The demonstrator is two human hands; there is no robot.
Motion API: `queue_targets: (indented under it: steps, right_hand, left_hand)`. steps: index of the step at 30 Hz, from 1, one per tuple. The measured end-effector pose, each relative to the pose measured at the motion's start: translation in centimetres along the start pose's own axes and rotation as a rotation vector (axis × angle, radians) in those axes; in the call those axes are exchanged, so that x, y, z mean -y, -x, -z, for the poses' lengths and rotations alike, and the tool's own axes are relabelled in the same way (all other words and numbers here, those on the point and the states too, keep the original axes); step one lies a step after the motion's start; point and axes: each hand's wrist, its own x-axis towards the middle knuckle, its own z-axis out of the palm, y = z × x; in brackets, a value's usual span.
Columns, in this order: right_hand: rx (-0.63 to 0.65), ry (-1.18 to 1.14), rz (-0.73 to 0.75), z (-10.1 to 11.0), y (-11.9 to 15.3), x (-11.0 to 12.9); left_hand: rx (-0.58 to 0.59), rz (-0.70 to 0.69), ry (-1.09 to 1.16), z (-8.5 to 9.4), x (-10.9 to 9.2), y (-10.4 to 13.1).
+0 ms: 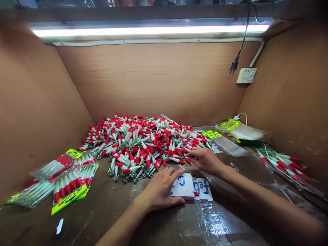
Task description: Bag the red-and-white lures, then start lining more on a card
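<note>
A large heap of red-and-white squid jigs (143, 143) with green hooked ends lies across the back of the table. My left hand (165, 188) grips the left side of a white block (185, 186) with blue writing, thumb at the near edge and fingers at the far edge. Just right of the block lies a white card (203, 189) with blue lettering, a small red tip showing by their seam. My right hand (203, 160) is at the heap's right front edge, fingers curled together; whatever they pinch is hidden.
Filled jig packs (70, 184) with yellow-green headers lie at left. Clear bags (229, 143) and a stack of bags (241, 130) are at back right. More jigs (284, 164) lie far right. A plug (233, 65) hangs near the outlet (246, 75). Wooden panels enclose the table.
</note>
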Motion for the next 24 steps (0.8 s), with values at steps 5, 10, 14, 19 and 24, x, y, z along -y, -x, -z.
queue_targets:
  steps: [5,10,14,19,24]
  right_hand:
    - [0.281,0.612,0.287,-2.4,-5.0,1.4]
    - [0.377,0.729,0.431,-4.0,-8.1,1.5]
    - [0.408,0.779,0.443,-3.7,-9.2,0.8]
    - [0.022,0.266,0.326,-0.1,-8.8,-0.4]
    - [-0.300,-0.239,0.079,4.6,-5.0,-0.8]
  left_hand:
    - [-0.030,-0.025,-0.003,-0.1,0.0,0.0]
    - [-0.010,-0.001,-0.018,-0.6,0.4,0.1]
    - [-0.020,0.000,-0.011,-0.5,0.3,0.2]
    - [-0.022,-0.018,0.010,-0.3,0.1,0.3]
    - [-0.019,-0.009,0.038,-0.1,0.1,0.3]
